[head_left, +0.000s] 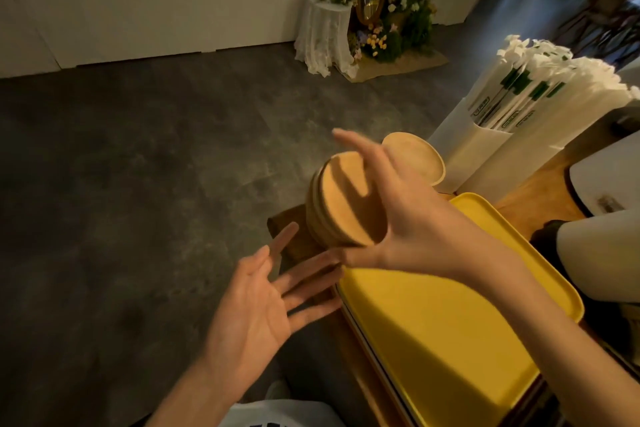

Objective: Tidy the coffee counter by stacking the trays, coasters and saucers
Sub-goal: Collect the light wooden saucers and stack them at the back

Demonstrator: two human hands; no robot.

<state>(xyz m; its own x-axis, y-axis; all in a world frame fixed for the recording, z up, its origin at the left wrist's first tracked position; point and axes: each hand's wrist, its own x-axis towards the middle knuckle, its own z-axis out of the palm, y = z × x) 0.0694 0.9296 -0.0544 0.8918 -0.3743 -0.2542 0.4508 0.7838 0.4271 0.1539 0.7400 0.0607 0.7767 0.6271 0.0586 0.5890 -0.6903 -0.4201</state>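
Note:
A stack of round wooden saucers [341, 199] stands at the counter's far corner. My right hand [412, 218] is spread over its top, fingers straight past the far rim and thumb by the near rim, not curled round anything. A single wooden saucer [419, 158] lies just behind the stack. My left hand [256, 308] hovers palm up with fingers apart, left of the counter edge, holding nothing. A stack of yellow trays [450, 319] lies on the wooden counter [540, 191] under my right forearm.
White holders full of paper-wrapped straws [526, 107] stand behind the saucers. A white appliance [606, 191] and a white roll [606, 253] sit to the right. Left of the counter is dark floor, with a flower display [374, 21] far back.

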